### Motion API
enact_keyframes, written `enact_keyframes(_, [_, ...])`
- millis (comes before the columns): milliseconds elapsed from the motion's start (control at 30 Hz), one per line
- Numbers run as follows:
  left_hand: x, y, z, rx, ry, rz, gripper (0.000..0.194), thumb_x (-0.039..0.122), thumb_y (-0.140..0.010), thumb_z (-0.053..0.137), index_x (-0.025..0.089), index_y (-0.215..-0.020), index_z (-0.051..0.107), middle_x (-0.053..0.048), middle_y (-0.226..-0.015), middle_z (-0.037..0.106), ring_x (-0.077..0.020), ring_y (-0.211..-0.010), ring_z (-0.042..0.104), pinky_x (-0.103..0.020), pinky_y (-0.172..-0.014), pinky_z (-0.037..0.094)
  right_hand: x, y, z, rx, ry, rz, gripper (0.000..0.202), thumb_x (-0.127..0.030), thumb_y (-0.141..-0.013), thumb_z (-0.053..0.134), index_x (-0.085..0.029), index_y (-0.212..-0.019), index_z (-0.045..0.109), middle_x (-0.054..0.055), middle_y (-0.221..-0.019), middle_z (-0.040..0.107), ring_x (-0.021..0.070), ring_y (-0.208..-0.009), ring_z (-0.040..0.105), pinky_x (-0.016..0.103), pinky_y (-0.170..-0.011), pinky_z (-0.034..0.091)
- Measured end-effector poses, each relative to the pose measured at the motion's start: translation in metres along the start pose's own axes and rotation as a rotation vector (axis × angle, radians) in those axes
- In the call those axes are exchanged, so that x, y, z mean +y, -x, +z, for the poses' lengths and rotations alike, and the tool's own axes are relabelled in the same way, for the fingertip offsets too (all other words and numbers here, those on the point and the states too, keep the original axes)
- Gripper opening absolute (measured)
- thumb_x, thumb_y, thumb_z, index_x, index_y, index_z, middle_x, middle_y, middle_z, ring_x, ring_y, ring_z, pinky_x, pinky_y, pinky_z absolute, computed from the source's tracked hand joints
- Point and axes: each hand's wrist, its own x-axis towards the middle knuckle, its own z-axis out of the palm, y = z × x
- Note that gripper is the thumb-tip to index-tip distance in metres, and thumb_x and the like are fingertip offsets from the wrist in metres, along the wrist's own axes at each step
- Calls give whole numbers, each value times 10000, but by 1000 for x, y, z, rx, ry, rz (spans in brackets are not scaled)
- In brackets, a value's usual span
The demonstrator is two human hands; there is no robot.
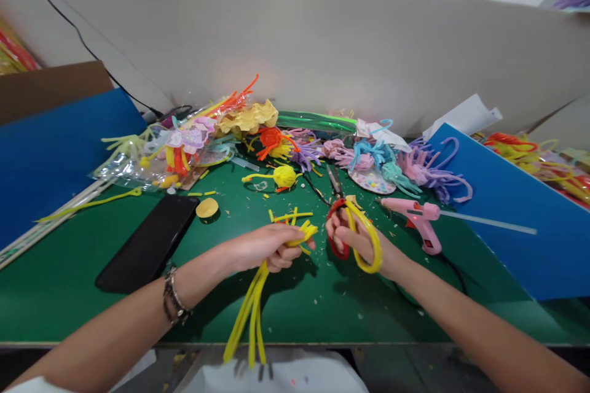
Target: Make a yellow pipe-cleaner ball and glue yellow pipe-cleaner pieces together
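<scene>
A bundle of yellow pipe cleaners (251, 313) is gripped in my left hand (279, 249), its long ends hanging toward the table's front edge and short folded ends showing past my thumb. My right hand (353, 236) is closed on scissors (367, 239) with one red and one yellow handle; their blades point away from me. Short yellow pieces (295, 216) lie just beyond my left hand. Farther back on the green table (286, 325) sits a round yellow pipe-cleaner ball (284, 177).
A black phone (150, 245) lies at the left, beside a round yellow disc (207, 207). At the right is a pink glue gun (417, 218) with a clear stick. Colourful pipe-cleaner pieces (369, 156) crowd the back. Blue panels (507, 215) flank the table.
</scene>
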Motion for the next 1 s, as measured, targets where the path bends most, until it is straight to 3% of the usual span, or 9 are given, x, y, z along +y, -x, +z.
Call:
enact_keyframes(100, [4,-3,11,-19,34,18,94,138,-655,411,187,-607,346,109,-408,170,-38,-362,68,-171,-357,54,-7,-7,16,147,-45,-80,481,-518,-568,652,-205,-673,302,-39,-719,489,54,-537,409,229,-531,366])
enact_keyframes(200, [3,-5,18,-55,78,38,81,101,-584,382,178,-595,358,100,-417,179,-39,-362,96,-182,-363,82,-14,-10,26,123,-50,-40,416,-426,-622,629,-210,-680,278,-43,-728,510,48,-497,430,227,-500,374])
enact_keyframes(300, [0,-4,18,-37,129,89,85,104,-612,397,173,-661,398,103,-442,185,-38,-376,105,-173,-372,98,-21,-10,26,126,-32,-33,375,-398,-660,588,-215,-661,261,-74,-624,467,53,-456,445,222,-466,366])
enact_keyframes(400, [-2,1,13,-18,121,120,26,190,-727,438,165,-718,436,108,-452,184,-35,-378,104,-169,-368,96,-25,-9,19,181,33,-57,361,-381,-667,584,-214,-648,265,-85,-570,431,60,-456,451,219,-462,362])
enact_keyframes(467, [-3,6,8,-18,87,134,141,288,-777,460,149,-766,479,109,-457,188,-32,-375,112,-170,-361,101,-27,-10,11,237,58,-89,360,-383,-662,587,-213,-651,270,-85,-569,429,55,-442,434,218,-453,353])
enact_keyframes(667, [-11,21,-1,-6,133,109,274,423,-774,508,154,-744,467,107,-471,193,-25,-377,90,-155,-334,68,-28,-11,-12,377,12,-157,349,-361,-664,594,-213,-670,278,-95,-547,399,49,-431,398,209,-443,325])
enact_keyframes(767, [-15,25,-3,-18,186,75,260,392,-787,505,161,-692,433,104,-466,191,-25,-373,89,-143,-320,67,-25,-9,-14,362,9,-115,371,-392,-655,611,-213,-667,286,-88,-558,395,53,-440,404,207,-440,324])
enact_keyframes(867, [-15,29,-5,58,328,138,238,326,-814,480,175,-658,381,107,-460,145,-28,-369,55,-132,-314,54,-17,-4,-17,303,-75,-23,372,-513,-699,531,-213,-684,312,-75,-554,377,56,-414,364,210,-415,305])
enact_keyframes(1000, [-11,33,-5,203,560,291,223,276,-870,377,180,-669,368,98,-474,106,-40,-380,20,-134,-317,45,-14,12,-25,19,8,62,477,-683,-699,359,-206,-711,353,-30,-626,397,82,-461,361,243,-438,309])
